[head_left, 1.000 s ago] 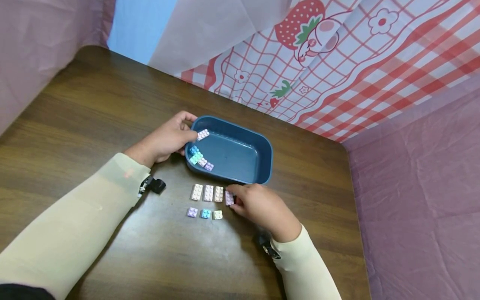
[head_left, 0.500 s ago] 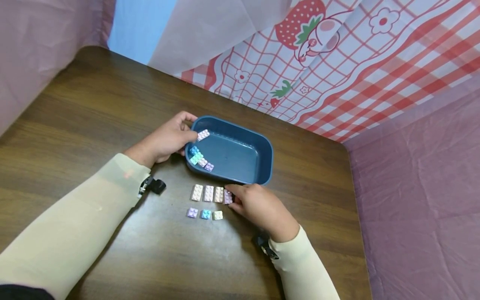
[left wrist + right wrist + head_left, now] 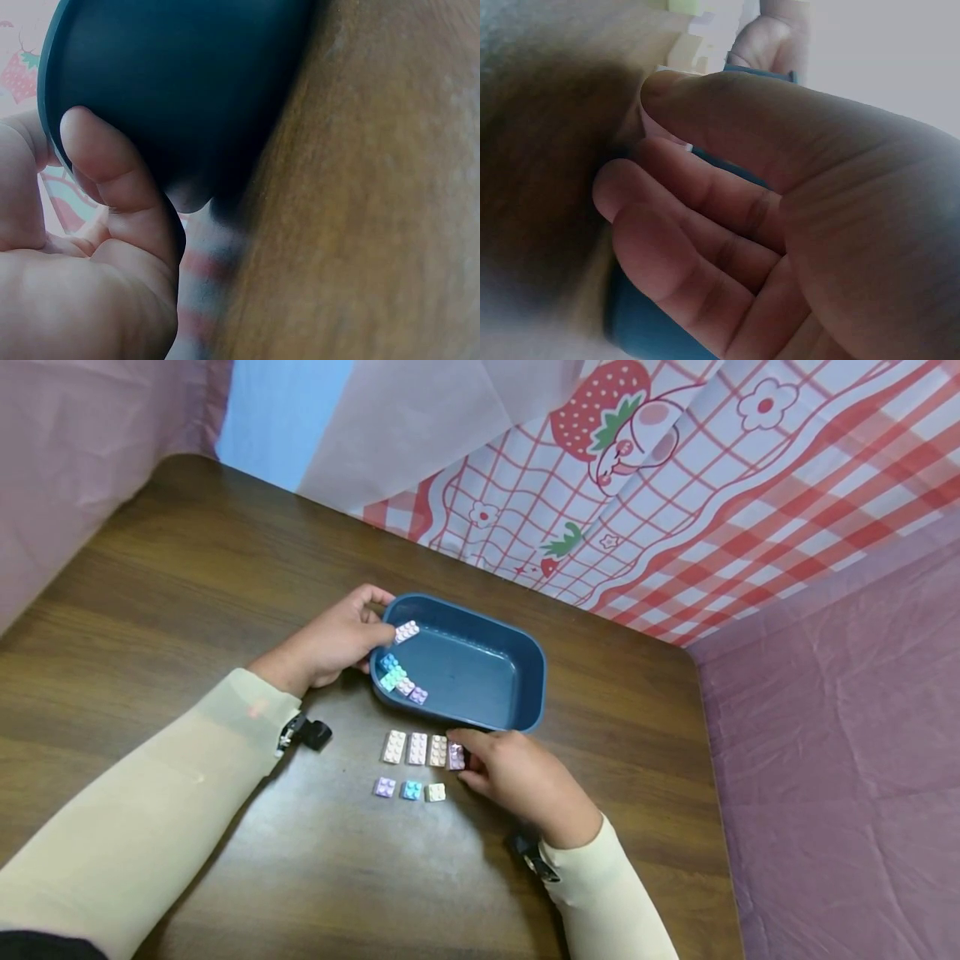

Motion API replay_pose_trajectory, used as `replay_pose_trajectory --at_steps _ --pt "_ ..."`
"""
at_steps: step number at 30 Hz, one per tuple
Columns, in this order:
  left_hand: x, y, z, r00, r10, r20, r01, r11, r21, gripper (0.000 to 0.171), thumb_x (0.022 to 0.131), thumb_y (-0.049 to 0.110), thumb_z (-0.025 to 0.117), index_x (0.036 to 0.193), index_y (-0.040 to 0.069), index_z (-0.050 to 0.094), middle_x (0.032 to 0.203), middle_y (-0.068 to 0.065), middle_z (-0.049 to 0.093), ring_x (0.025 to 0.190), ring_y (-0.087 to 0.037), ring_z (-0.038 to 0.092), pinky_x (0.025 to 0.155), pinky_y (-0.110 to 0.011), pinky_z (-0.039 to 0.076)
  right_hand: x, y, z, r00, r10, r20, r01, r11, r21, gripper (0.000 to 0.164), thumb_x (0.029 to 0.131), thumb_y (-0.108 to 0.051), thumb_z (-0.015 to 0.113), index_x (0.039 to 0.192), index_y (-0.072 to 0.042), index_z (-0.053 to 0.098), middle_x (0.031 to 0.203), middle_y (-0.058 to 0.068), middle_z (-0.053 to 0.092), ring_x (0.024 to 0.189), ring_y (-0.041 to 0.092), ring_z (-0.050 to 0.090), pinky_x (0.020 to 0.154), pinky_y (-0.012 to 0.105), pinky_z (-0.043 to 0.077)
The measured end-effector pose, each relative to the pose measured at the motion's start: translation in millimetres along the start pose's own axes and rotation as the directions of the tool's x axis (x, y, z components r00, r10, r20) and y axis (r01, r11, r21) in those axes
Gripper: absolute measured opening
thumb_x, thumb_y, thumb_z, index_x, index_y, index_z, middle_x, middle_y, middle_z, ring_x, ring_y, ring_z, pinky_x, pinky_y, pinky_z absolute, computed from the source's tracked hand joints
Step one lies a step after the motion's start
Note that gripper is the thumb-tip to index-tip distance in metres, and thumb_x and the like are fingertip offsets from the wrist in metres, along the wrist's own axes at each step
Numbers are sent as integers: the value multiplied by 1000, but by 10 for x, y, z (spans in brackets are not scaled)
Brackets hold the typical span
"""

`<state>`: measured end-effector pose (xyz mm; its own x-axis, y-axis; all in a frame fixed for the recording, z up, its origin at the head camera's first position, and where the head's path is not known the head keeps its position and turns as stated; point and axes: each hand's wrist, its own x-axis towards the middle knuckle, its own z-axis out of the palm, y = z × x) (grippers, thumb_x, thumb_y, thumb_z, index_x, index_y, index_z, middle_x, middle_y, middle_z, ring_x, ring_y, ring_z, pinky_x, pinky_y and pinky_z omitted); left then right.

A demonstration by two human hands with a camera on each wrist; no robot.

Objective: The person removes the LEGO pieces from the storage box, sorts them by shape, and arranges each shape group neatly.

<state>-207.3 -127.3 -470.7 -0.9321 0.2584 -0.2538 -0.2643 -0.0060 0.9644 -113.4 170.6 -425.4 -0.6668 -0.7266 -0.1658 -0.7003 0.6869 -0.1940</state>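
My left hand (image 3: 337, 637) grips the left end of a dark blue plastic tub (image 3: 531, 681), with the thumb over the rim. The left wrist view shows fingers curled on the tub's wall (image 3: 187, 82). Just in front of the tub, my right hand (image 3: 525, 783) pinches a purple toy building brick (image 3: 456, 758) between thumb and fingers, partly hidden by them. That brick stands at the right end of a row, beside a tan brick (image 3: 438, 751), a pale pink brick (image 3: 417, 749) and a cream brick (image 3: 393, 747).
Nearer me lie a small lilac brick (image 3: 385, 787), a small blue brick (image 3: 411, 790) and a small pale yellow brick (image 3: 436, 792). Inside the tub are a pale pink brick (image 3: 407, 632), a mint brick (image 3: 391, 678) and several others. A strawberry-print curtain (image 3: 570, 485) hangs behind the wooden table (image 3: 337, 877).
My right hand has shifted the purple brick slightly left, close against the tan one. My left hand and the tub have stayed in place.
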Motion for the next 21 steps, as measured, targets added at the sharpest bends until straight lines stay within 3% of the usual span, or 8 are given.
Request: replay_pose_trajectory --at_steps 5,9,15,21 --pt "-4 4 -3 1000 -3 2 3 1000 3 54 97 6 60 145 13 38 106 -18 58 71 -20 58 50 -26 50 -60 -10 -110 999 -30 -15 31 998 55 36 96 -25 77 132 -22 69 84 -13 64 71 2 58 63 19 51" --pt "-8 12 -1 1000 -3 4 3 1000 5 53 97 6 60 145 12 38 106 -18 58 70 -19 58 50 -26 50 -99 14 -259 994 -103 -34 107 987 119 28 96 -26 78 124 -20 75 100 -8 74 83 5 64 73 22 56" --pt "-22 28 -7 1000 1 -1 -1 1000 20 55 97 6 61 146 11 37 106 -18 58 69 -19 57 50 -26 50 -46 127 -564 968 -240 -78 252 944 213 25 96 -25 78 120 -19 76 109 -9 74 88 9 66 74 22 59" --pt "-26 30 -2 1000 -3 3 2 1000 15 54 97 6 60 146 12 38 106 -17 58 68 -19 56 50 -26 50 122 259 -810 957 -280 -72 289 913 288 26 94 -20 80 120 -21 77 111 -8 72 89 3 64 73 30 63"
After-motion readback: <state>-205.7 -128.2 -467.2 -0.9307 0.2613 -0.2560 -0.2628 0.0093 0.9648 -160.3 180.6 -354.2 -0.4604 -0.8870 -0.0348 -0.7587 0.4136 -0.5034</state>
